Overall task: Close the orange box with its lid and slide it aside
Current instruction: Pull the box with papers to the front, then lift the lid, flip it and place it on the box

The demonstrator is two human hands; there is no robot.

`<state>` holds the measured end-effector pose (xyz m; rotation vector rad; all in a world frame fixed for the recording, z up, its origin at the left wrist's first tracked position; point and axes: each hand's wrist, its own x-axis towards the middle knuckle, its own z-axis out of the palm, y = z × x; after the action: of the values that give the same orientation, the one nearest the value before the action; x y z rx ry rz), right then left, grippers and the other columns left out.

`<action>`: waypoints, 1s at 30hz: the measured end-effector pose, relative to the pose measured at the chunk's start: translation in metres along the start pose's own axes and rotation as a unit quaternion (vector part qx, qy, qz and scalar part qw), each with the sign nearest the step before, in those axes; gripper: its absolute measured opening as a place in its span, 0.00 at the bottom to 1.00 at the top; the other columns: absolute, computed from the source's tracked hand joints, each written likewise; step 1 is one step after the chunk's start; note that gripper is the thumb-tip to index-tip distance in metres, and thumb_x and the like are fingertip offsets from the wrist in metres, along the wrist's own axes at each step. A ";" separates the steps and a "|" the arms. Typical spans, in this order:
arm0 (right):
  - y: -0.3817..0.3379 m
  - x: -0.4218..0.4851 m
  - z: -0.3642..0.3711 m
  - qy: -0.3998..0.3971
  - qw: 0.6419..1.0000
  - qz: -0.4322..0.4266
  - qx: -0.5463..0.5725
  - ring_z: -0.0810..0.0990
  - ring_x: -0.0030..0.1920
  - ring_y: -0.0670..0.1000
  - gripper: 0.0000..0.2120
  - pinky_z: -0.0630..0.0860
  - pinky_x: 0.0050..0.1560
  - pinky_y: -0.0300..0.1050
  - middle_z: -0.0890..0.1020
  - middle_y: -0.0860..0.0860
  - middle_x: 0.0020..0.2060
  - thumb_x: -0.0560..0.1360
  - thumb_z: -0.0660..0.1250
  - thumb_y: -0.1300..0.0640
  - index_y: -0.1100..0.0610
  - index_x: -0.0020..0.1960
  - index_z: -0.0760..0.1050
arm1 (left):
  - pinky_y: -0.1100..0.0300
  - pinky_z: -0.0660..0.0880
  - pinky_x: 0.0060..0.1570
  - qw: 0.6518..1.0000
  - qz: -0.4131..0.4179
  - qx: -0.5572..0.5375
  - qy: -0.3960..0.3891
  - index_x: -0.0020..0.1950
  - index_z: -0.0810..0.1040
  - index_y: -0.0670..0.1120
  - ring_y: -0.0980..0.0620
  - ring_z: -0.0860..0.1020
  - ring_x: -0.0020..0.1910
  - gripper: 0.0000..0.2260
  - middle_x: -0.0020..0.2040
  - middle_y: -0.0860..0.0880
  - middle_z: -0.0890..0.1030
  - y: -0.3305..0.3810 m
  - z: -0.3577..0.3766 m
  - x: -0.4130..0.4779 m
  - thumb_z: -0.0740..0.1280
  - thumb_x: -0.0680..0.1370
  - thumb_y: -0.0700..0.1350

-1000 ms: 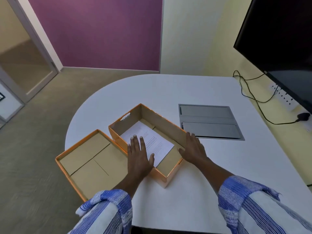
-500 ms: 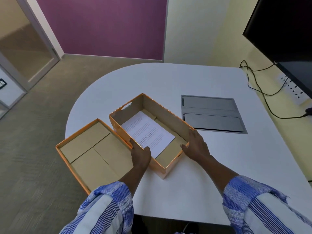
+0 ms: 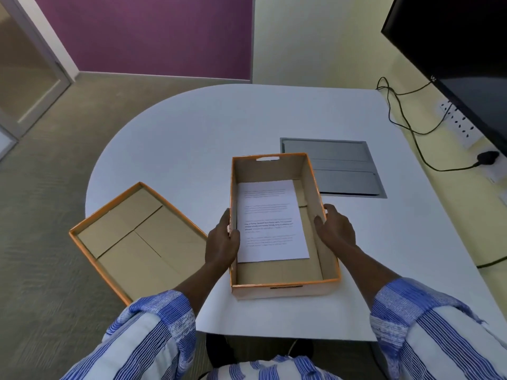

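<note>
The orange box (image 3: 285, 290) stands open on the white table, squared to me, with a printed white sheet (image 3: 270, 220) lying flat inside. My left hand (image 3: 220, 242) grips its left wall, thumb hooked over the rim. On the opposite side my right hand (image 3: 336, 227) holds the right wall, fingers curled over the top edge. The orange lid (image 3: 137, 239) lies upside down to the left, its brown inside facing up, and it overhangs the table's left edge.
A grey flap panel (image 3: 333, 167) is set into the table just behind the box on the right. Black cables (image 3: 406, 124) run along the right wall to a socket strip (image 3: 461, 123) under a dark screen (image 3: 461, 56). The table's front edge is close to me.
The box was turned from a diagonal to straight in front of me. My left hand left the sheet and took the left wall; my right hand shifted along the right wall.
</note>
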<state>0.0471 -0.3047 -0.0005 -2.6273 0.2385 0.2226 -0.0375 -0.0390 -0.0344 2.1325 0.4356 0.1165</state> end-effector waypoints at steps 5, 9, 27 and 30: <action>0.019 -0.016 0.007 0.021 0.999 0.023 -0.005 0.83 0.54 0.62 0.18 0.76 0.49 0.49 0.83 0.60 0.57 0.81 0.62 0.54 0.59 0.69 0.71 | 0.64 0.75 0.44 0.999 0.022 -0.003 -0.035 0.76 0.66 0.58 0.56 0.82 0.48 0.27 0.64 0.54 0.81 -0.008 0.005 -0.010 0.58 0.76 0.48; 0.021 -0.025 0.018 0.018 0.999 0.033 0.007 0.81 0.59 0.62 0.22 0.77 0.55 0.53 0.79 0.59 0.64 0.81 0.63 0.55 0.58 0.74 0.66 | 0.57 0.79 0.50 0.999 0.026 0.006 -0.046 0.78 0.64 0.56 0.52 0.82 0.55 0.25 0.68 0.55 0.78 -0.016 0.007 -0.011 0.61 0.80 0.47; -0.184 -0.047 0.111 -0.103 0.937 -0.335 0.006 0.65 0.76 0.59 0.27 0.65 0.73 0.54 0.67 0.60 0.76 0.80 0.64 0.51 0.60 0.75 0.66 | 0.42 0.71 0.63 0.958 -0.194 0.166 0.133 0.70 0.73 0.37 0.34 0.71 0.67 0.23 0.68 0.34 0.73 -0.132 -0.120 0.008 0.69 0.78 0.46; -0.206 -0.059 0.146 -0.167 0.920 -0.350 -0.058 0.63 0.77 0.59 0.31 0.62 0.75 0.53 0.62 0.60 0.79 0.80 0.64 0.48 0.60 0.78 0.61 | 0.39 0.65 0.68 0.936 -0.256 0.182 0.157 0.73 0.68 0.38 0.34 0.67 0.71 0.28 0.72 0.34 0.68 -0.155 -0.139 -0.001 0.70 0.76 0.47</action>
<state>0.0155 -0.0480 -0.0215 -2.5443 -0.8373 0.4302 -0.1139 0.1488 -0.0823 2.2853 1.2720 0.0802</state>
